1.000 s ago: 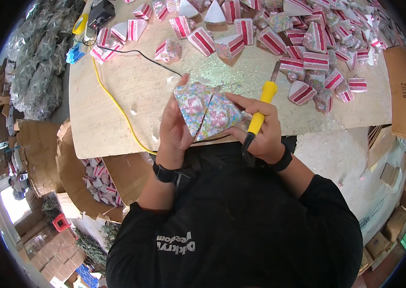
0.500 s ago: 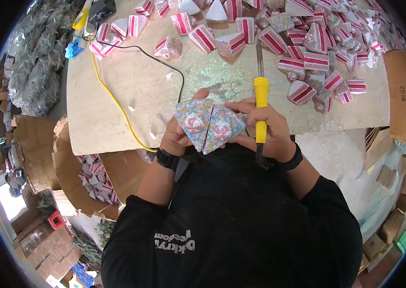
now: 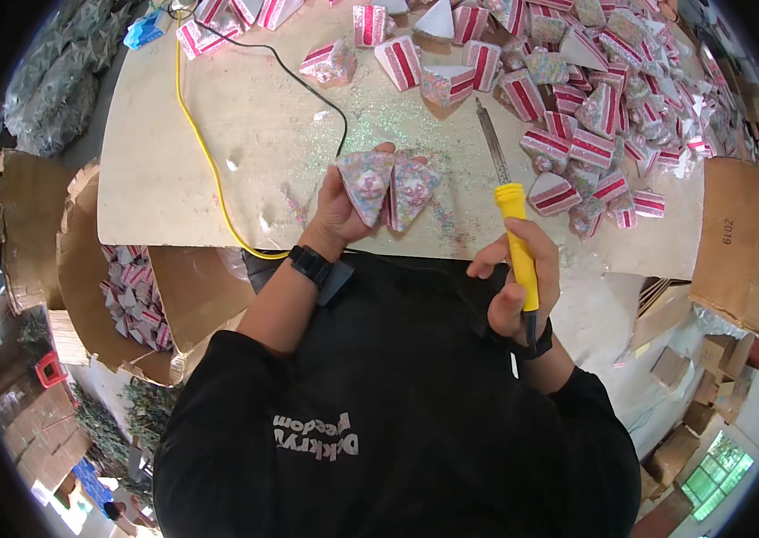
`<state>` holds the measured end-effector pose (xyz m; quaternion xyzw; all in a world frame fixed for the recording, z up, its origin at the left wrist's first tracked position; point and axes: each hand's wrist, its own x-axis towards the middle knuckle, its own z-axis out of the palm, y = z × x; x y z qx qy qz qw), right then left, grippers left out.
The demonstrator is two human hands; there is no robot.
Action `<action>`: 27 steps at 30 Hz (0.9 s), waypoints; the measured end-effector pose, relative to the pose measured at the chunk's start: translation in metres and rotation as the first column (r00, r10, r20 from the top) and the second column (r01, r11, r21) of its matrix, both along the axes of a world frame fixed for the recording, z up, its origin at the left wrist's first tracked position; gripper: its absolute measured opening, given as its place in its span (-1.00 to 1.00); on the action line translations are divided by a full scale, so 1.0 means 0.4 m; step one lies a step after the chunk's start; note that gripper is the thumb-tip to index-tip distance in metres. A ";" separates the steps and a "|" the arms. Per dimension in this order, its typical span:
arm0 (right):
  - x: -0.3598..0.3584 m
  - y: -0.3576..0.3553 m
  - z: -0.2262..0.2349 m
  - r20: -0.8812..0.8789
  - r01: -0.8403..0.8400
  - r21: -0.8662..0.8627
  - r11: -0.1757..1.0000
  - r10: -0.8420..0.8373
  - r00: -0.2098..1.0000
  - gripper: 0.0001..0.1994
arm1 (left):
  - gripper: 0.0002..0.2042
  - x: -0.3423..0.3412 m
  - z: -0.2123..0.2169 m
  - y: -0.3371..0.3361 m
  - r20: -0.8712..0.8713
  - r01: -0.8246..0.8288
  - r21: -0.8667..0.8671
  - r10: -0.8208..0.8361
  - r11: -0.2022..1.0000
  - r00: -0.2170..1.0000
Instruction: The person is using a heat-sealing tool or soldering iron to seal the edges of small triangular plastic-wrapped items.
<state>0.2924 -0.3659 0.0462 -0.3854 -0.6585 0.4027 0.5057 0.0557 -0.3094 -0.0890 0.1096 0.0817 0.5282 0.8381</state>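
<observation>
My left hand (image 3: 335, 213) holds two toy cake slices side by side over the table's near edge. Glittery pastel sprinkles cover both the left slice (image 3: 367, 186) and the right slice (image 3: 414, 192), each with a pinkish-white dollop on it. Off to the right, my right hand (image 3: 507, 300) grips a soldering iron (image 3: 516, 215) by its yellow handle. Its bare metal rod points up and away toward the heaped slices, apart from those I hold.
Many pink-and-white cake slices (image 3: 572, 148) lie heaped at the far right of the table (image 3: 155, 188). A black cord (image 3: 308, 82) and a yellow cord (image 3: 210, 161) cross its left side. More slices fill a cardboard box (image 3: 83, 247) at the left. Glitter is scattered midtable.
My right hand has let go of the slices and drawn away to the right and nearer me with the soldering iron. My left hand now holds both slices alone.
</observation>
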 end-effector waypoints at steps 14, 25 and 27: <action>-0.031 -0.008 0.080 0.043 0.114 -0.145 0.983 -0.109 0.993 0.00 | -0.22 0.006 0.023 0.021 0.187 -0.050 -0.180 0.084 0.982 0.979; -0.072 -0.008 0.123 0.593 -0.432 0.081 0.898 0.304 0.745 -0.71 | -0.14 0.005 0.022 0.022 0.108 -0.006 -0.221 0.031 0.975 0.994; -0.087 -0.010 0.118 0.619 -0.432 0.048 0.901 0.312 0.721 -0.71 | -0.16 -0.002 0.020 0.022 0.141 0.016 -0.219 0.016 0.976 0.990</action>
